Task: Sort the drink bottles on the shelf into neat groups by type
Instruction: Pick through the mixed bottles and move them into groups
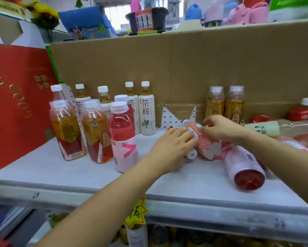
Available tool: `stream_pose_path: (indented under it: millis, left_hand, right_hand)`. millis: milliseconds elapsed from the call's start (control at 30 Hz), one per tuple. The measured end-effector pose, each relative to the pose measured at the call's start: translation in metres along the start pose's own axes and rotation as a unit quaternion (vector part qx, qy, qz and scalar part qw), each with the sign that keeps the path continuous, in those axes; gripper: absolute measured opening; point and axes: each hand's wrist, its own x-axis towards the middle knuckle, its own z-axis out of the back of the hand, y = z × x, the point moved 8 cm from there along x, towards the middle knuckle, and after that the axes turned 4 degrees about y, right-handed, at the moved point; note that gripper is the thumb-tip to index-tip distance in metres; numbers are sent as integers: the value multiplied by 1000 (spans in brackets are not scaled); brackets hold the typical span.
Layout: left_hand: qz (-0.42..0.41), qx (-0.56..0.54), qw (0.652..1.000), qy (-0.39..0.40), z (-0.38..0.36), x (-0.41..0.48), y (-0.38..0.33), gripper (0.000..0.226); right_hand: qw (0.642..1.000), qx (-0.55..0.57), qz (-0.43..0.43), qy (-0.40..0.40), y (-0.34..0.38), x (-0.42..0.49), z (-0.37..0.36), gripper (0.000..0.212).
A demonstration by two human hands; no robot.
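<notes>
Head view: left hand (174,145) lies over a lying bottle that is mostly hidden, only its white cap (191,154) showing; can't tell if it grips. Right hand (219,128) curls its fingers on the honeycomb-label bottle (205,142), lying mid-shelf. Bottles at 3 o'clock are cut off and blurred. Upright bottles (96,132) stand at 9 o'clock. White shelf (78,168), cardboard backing (185,68), red box (16,104) far left.

Both bare forearms reach forward, left hand (172,145) palm-down beside right hand (219,129) (fingers curled, nearly touching).
</notes>
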Motion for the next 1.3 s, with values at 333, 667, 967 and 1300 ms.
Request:
stream_pose_path:
  millis: [333, 667, 967, 1300]
  left_hand:
    - [130, -7, 980, -148, -8, 20, 39, 36]
    - [539, -277, 789, -105, -38, 6, 123, 49]
    - [513, -443, 727, -110, -44, -2, 114, 48]
    - [471, -452, 750, -106, -46, -22, 96, 69]
  right_hand:
    - [994, -61, -10, 90, -18, 20, -10, 45]
    - [984, -51, -92, 142, -22, 39, -28, 82]
    - [979, 73, -121, 150, -26, 48, -34, 73]
    - [940, 335, 49, 30, 12, 45, -1, 48]
